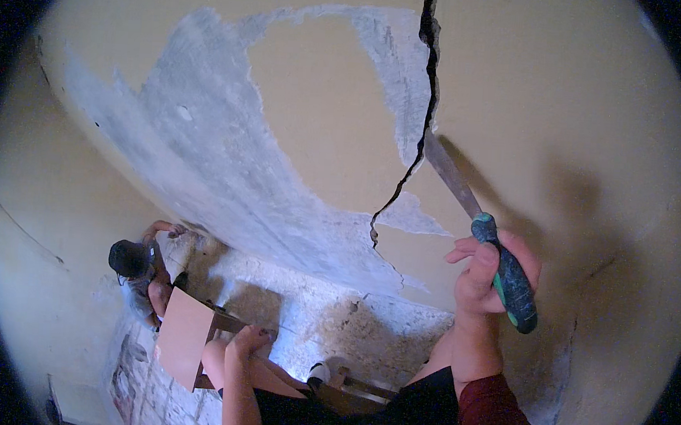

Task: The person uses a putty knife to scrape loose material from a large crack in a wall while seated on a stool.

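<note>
My right hand [482, 275] is wrapped round the dark green handle of a scraper [452, 172]. The scraper's narrow metal blade slants up to the left, its tip at the right edge of a long, jagged crack [431, 79] in the beige wall [316, 96]. Left of the crack, the paint is gone in a large pale grey patch [186, 81], with a beige area still inside it. Low down by my knee is my left hand [249, 342], its fingers curled in. What they hold, if anything, is too small to make out.
A person in a dark cap [128, 259] crouches at the far left, one arm raised to the wall. Between us stands a tan, flat-topped piece of furniture [184, 337]. Pale debris [365, 321] covers the floor along the wall's foot. Wooden bars [370, 389] show below my legs.
</note>
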Action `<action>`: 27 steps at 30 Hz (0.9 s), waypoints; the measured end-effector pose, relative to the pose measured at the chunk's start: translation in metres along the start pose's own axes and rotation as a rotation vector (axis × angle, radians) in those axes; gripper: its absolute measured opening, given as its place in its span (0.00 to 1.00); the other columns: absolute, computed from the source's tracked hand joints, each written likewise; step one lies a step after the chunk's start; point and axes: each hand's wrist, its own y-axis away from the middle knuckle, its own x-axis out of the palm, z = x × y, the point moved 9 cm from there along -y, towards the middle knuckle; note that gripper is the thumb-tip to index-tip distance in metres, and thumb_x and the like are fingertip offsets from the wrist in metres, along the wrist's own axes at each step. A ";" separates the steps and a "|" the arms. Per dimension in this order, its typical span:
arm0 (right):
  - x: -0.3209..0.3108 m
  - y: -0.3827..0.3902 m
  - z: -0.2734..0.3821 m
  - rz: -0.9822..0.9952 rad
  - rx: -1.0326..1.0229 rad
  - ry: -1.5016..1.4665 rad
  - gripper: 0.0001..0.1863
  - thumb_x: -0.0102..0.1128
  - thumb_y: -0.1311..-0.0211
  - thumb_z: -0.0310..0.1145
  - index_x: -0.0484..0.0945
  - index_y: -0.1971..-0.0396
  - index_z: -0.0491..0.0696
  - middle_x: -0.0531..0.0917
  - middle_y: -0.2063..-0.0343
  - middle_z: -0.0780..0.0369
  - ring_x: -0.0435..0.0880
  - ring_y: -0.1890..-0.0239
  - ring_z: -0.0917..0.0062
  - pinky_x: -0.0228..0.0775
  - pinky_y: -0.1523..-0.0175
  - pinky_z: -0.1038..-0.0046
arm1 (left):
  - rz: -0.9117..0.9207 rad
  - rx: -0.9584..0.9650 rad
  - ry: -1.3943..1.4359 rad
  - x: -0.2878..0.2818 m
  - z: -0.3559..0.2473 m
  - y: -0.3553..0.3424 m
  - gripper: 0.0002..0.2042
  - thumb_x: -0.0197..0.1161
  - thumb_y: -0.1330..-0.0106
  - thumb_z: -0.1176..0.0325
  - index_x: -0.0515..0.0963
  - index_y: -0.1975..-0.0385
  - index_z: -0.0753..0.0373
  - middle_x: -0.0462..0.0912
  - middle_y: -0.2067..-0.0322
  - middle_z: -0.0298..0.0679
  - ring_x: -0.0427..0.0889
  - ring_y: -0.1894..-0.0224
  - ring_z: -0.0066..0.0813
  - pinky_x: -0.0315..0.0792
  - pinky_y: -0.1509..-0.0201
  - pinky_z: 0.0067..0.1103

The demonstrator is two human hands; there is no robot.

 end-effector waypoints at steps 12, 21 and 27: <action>0.010 0.007 -0.004 0.067 -0.127 0.160 0.15 0.53 0.38 0.34 0.64 0.55 0.44 0.76 0.84 0.54 0.76 0.88 0.73 0.70 0.82 0.75 | 0.081 -0.006 0.027 0.021 0.028 -0.019 0.21 0.60 0.47 0.53 0.79 0.61 0.63 0.81 0.63 0.51 0.80 0.57 0.46 0.73 0.52 0.34; 0.011 0.009 -0.006 0.034 -0.018 0.028 0.15 0.52 0.37 0.35 0.65 0.56 0.43 0.77 0.85 0.56 0.75 0.88 0.74 0.71 0.80 0.76 | -0.060 0.084 -0.032 0.023 0.022 -0.015 0.20 0.58 0.47 0.53 0.79 0.61 0.62 0.79 0.60 0.52 0.78 0.55 0.49 0.72 0.51 0.36; -0.006 0.009 0.018 -0.017 -0.073 -0.010 0.14 0.53 0.38 0.32 0.65 0.56 0.43 0.76 0.86 0.56 0.75 0.88 0.75 0.70 0.81 0.76 | 0.016 0.026 -0.025 0.011 0.013 -0.001 0.19 0.56 0.47 0.53 0.79 0.60 0.57 0.79 0.60 0.50 0.78 0.55 0.48 0.72 0.51 0.36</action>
